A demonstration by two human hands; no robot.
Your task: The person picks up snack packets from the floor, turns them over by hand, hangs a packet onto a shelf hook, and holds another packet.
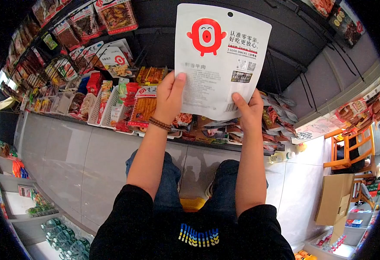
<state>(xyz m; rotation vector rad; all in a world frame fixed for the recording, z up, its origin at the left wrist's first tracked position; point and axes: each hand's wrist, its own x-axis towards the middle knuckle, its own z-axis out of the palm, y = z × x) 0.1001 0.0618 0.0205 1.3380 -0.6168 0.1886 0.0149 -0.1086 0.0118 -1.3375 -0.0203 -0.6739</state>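
Both my hands hold up a white snack pouch (211, 69) in front of the shelf. It bears a red cartoon figure, printed text, a barcode near the bottom and a hang hole at the top. My left hand (171, 96) pinches its lower left edge, thumb on the printed side and the other fingers mostly hidden behind. At the lower right edge my right hand (251, 109) grips it the same way, thumb near the barcode. Below the pouch, more packed snacks (216, 132) lie on the bottom shelf. A beaded bracelet (159, 124) circles my left wrist.
Hanging snack packs (116, 15) and white plastic baskets (105, 108) fill the left of the shelf. Bare metal hooks (307, 89) stick out at right. A bottle (281, 157) lies on the tiled floor (107, 160). A cardboard box (334, 199) and wooden chair (350, 149) stand right.
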